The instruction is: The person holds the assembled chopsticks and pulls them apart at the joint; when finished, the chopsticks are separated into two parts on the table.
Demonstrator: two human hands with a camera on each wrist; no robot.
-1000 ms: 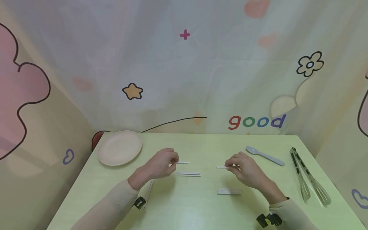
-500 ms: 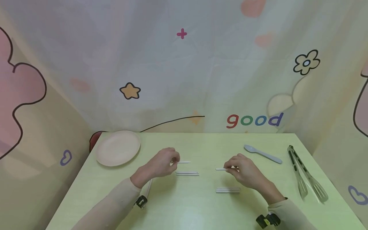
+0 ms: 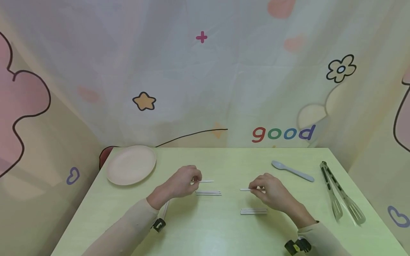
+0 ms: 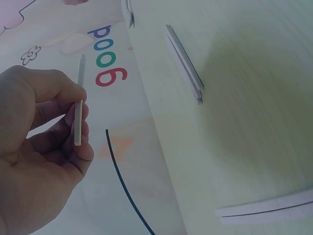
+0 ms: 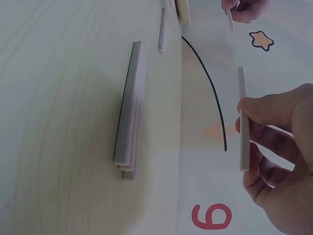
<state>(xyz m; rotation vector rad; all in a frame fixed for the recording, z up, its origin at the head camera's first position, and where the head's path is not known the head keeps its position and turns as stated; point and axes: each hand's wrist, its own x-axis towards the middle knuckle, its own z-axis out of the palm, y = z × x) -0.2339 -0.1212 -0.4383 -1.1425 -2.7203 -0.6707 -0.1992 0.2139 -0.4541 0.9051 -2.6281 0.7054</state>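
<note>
My left hand pinches a thin white stick between thumb and fingers, above the table. A little lower, toward me, a small group of white sticks lies side by side on the table. On the right, my right hand pinches another white stick, whose left end points toward the other hand. Below that hand lies a second group of white sticks, stacked closely in the right wrist view. More white sticks lie by my left forearm, partly hidden by it in the head view.
A pale plate stands at the back left of the light green table. At the back right lies a grey-blue spoon. Metal tongs with slotted ends lie near the right edge. A printed curtain hangs behind.
My left hand has moved slightly to the right with its stick. The right hand has come slightly lower, still holding its stick. The head view has shifted a little.
</note>
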